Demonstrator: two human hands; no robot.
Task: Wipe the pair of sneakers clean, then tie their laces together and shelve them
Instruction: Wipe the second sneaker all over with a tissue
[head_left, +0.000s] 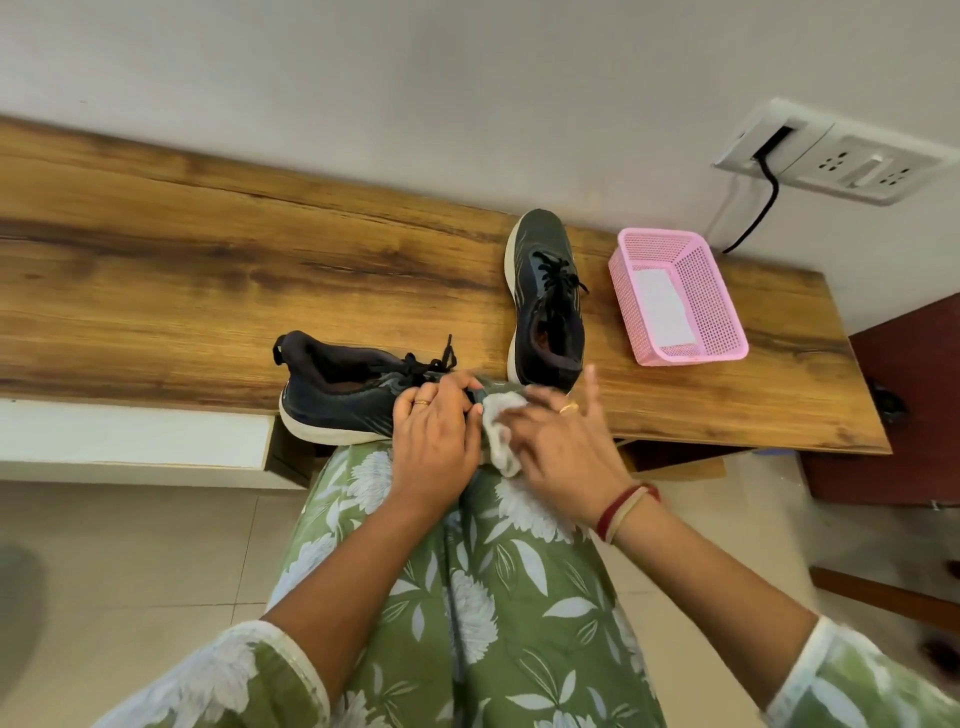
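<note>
A dark sneaker with a white sole (337, 397) lies sideways at the front edge of the wooden bench, heel to the left. My left hand (434, 434) grips its toe end, fingers curled over the top. My right hand (563, 441) presses a white cloth (501, 428) against the toe with fingers spread. The toe itself is hidden under both hands. The second dark sneaker (545, 296) stands upright on the bench behind, toe toward the wall, laces loose.
A pink mesh basket (727, 332) with a white sheet inside sits on the bench (208, 270) to the right of the second sneaker. A wall socket (841, 156) with a black cable is above it. My lap in green floral cloth is below the hands.
</note>
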